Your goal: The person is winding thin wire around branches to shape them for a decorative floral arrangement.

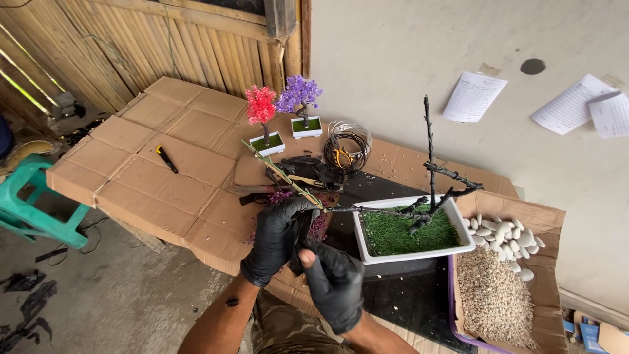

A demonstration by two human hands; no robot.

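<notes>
Left hand (278,236) pinching thin black branch (373,211) | right hand (334,282) curled beneath, grip unclear | branch looks light, stiff, snappable – hold near base, over white tray (409,252)

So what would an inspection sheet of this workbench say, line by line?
Surface: cardboard sheets over a table.
Job's things: white tray with green turf and a bare black tree; green stem at the left hand.
Clutter: red mini tree, purple mini tree, cutter, box of pebbles.
Hands: left hand and right hand, black gloves, close together at a branch tip.
Cables: wire coil.
Surroundings: bamboo wall, papers, green stool.
</notes>
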